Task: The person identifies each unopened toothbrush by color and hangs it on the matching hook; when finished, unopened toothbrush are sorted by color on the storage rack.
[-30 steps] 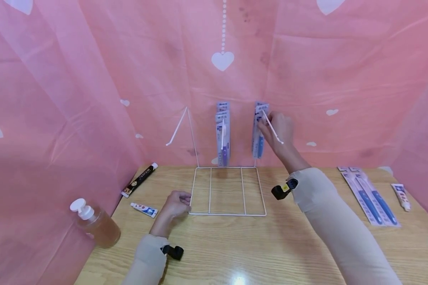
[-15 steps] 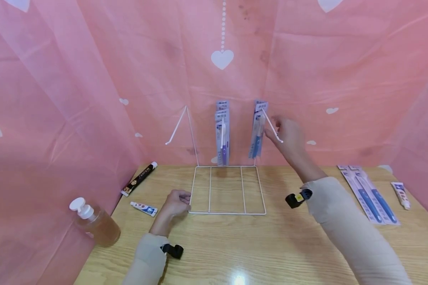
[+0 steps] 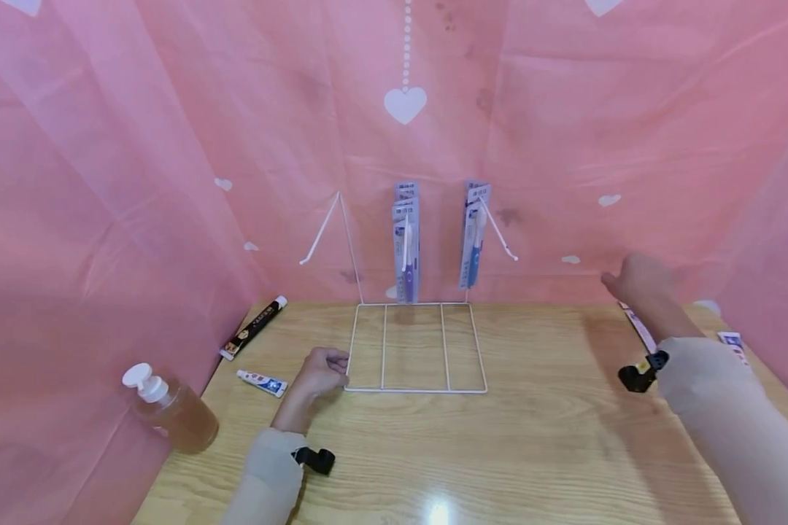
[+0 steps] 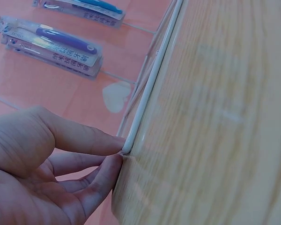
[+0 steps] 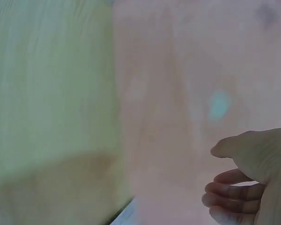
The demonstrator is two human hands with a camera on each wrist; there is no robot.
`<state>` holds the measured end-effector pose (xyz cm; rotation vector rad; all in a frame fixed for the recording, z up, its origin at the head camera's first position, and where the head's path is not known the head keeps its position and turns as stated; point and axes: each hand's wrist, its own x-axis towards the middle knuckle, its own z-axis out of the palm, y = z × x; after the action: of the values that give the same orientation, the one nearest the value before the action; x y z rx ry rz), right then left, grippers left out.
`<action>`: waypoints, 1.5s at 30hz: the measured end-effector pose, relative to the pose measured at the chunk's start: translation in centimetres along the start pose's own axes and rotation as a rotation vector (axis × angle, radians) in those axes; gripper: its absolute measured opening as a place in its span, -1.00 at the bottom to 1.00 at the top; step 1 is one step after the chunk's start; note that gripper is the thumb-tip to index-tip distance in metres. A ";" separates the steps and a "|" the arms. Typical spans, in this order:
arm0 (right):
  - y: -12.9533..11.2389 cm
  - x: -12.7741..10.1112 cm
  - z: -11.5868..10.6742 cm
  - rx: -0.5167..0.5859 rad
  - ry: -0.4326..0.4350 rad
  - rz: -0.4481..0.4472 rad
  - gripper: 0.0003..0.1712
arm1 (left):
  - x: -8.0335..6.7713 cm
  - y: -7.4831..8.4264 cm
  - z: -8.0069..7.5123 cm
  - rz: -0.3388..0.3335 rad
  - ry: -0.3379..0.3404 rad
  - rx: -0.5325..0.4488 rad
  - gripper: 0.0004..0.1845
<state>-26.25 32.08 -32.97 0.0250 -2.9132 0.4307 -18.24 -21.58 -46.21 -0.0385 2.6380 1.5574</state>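
Wire rack is the thing under the hands: its white base frame lies flat on the wooden table, near the middle. The left hand rests at the front left corner of this frame; in the left wrist view the thumb and one curled finger pinch the corner of the wire. To the left of this hand lie a small white toothpaste tube and, nearer the table edge, a pump bottle with amber liquid. The right hand hovers well to the right of the rack, above the packed toothbrushes lying on the table; its fingers are loosely curled and hold nothing. Farther back, a black tube lies by the curtain. At the back of the rack, two hanging toothbrush packs and hang on the upright hooks before the pink curtain.
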 end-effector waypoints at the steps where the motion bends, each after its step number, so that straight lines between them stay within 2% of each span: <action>1: 1.1 -0.2 0.4 0.001 -0.008 0.004 -0.50 | 0.0 -0.1 0.0 0.000 -0.001 -0.002 -0.50; 8: 7.1 -2.1 3.1 -0.002 -0.052 0.035 -0.53 | 0.1 0.1 0.3 -0.026 -0.007 -0.008 -0.49; 14: 9.5 -2.2 4.1 -0.006 -0.092 0.089 -0.49 | 0.5 0.7 0.4 -0.018 -0.003 -0.001 -0.49; 20: 10.6 -1.5 4.4 -0.006 -0.103 0.128 -0.50 | 0.7 0.8 0.3 -0.040 -0.007 -0.015 -0.50; 27: 11.7 -1.4 5.2 0.037 -0.176 0.196 -0.50 | 0.7 0.8 0.1 -0.044 -0.013 -0.021 -0.51; 31: 11.8 -1.6 5.5 0.058 -0.189 0.228 -0.52 | 0.6 1.0 -0.1 -0.058 -0.016 -0.020 -0.51; 39: 11.8 -1.2 6.1 0.036 -0.161 0.192 -0.60 | 0.7 0.4 -0.1 -0.066 -0.007 -0.023 -0.51; 42: 11.5 -0.7 6.2 0.033 -0.148 0.149 -0.64 | 0.5 0.0 -0.2 -0.073 -0.002 -0.031 -0.50; 45: 11.1 -1.1 5.1 0.027 -0.127 0.101 -0.65 | 0.6 0.0 0.0 -0.072 -0.004 -0.031 -0.50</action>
<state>-26.65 41.26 -41.19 -0.0949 -3.0432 0.5027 -18.79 -21.59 -46.23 -0.1306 2.5781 1.5742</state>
